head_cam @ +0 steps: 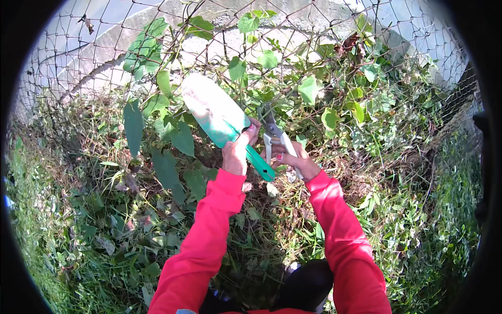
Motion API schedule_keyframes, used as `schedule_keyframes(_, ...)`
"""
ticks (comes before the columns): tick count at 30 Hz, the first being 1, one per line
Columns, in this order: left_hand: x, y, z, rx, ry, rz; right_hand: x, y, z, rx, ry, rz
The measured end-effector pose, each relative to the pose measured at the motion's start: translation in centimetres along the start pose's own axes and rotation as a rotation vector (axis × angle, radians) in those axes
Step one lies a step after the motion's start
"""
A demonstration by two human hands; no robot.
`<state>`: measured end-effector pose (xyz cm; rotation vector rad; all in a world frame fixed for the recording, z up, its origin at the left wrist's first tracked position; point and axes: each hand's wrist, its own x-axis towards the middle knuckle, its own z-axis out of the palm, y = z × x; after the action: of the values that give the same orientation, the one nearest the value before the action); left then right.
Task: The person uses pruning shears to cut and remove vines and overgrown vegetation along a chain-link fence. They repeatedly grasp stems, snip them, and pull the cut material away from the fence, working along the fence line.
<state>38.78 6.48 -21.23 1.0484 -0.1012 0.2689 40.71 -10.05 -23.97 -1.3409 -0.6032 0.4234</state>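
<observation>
My left hand (240, 147) grips a green plastic hand trowel (219, 125) where its handle meets the scoop. The scoop points up and to the left, its far part washed out by sunlight, and the handle end slants down toward my right hand (292, 157). That hand holds a pair of pruning shears (275, 138) with white handles and a coil spring between them. The handles are spread apart, and the metal blades point up among the vines. Just beyond both tools, leafy climbing vines (268, 59) hang on a rusty chain-link fence (290, 21).
Behind the fence runs a concrete ledge (164, 17). Broad vine leaves (168, 168) hang left of my left forearm. Cut or dry stems (353, 176) and grass (78, 251) cover the ground. A dark-clothed leg (306, 284) shows at the bottom.
</observation>
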Motion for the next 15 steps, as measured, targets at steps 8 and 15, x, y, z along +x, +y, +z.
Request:
schedule_keyframes(8, 0.1, -0.5, -0.1, 0.025, 0.001, -0.030, 0.5, 1.0, -0.3, -0.042, -0.040, -0.008)
schedule_keyframes(15, 0.5, -1.7, -0.2, -0.106, -0.015, 0.045, 1.8, 2.1, 0.3, 0.049, 0.104, -0.019)
